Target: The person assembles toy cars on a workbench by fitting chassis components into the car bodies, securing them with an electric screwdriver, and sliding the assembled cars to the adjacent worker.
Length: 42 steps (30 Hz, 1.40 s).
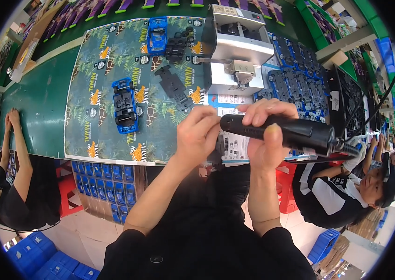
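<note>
A black electric screwdriver [300, 135], its cord trailing off to the right, lies across my right hand [266, 142], whose fingers and thumb wrap round it. My left hand [197, 133] is closed in a pinch at the screwdriver's front end; whatever its fingertips hold is hidden. On the printed sheet to the left, a blue toy car [125, 106] shows its black underside. A bare black chassis plate [173, 86] lies just beyond my left hand. Farther back are a blue car body [158, 37] and a black chassis with wheels [179, 45].
A silver screw feeder [235, 77] stands beyond my hands. Rows of blue-and-black car undersides [298, 86] sit on its right, beside a black tray [347, 100]. A box of blue car bodies [102, 184] is below the table's front edge. Co-workers sit left and right.
</note>
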{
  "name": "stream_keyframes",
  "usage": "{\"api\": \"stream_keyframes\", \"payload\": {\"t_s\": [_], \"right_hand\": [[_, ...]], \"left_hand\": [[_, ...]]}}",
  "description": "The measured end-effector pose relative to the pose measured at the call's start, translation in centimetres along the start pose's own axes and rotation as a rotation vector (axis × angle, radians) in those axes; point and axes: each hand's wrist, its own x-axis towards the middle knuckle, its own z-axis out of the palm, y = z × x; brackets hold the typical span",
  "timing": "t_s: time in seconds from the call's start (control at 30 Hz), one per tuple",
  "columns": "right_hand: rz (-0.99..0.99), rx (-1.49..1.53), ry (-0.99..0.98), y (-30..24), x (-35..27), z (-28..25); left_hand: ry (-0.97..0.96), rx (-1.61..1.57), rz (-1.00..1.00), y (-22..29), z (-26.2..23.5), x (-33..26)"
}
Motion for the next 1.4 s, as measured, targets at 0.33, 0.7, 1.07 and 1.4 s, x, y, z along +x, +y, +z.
{"api": "stream_keyframes", "payload": {"t_s": [0.33, 0.7, 1.07, 1.4], "right_hand": [[0.344, -0.148, 0.236, -2.4, -3.9, -0.1], [-0.146, -1.35, -0.958, -10.7, 3.9, 5.4], [-0.029, -1.159, -1.096, -12.2, 5.5, 7.2], [-0.419, -1.315, -1.193, -10.9, 3.8, 4.3]], "left_hand": [[0.023, -0.237, -0.118, 4.1, -3.9, 1.9], [0.116, -0.059, 0.098, 8.2, -6.7, 2.2], [-0.161, -0.477, -0.181, 7.5, -8.6, 0.3], [-0.351, -1.287, -0.915, 10.7, -8.2, 0.3]]}}
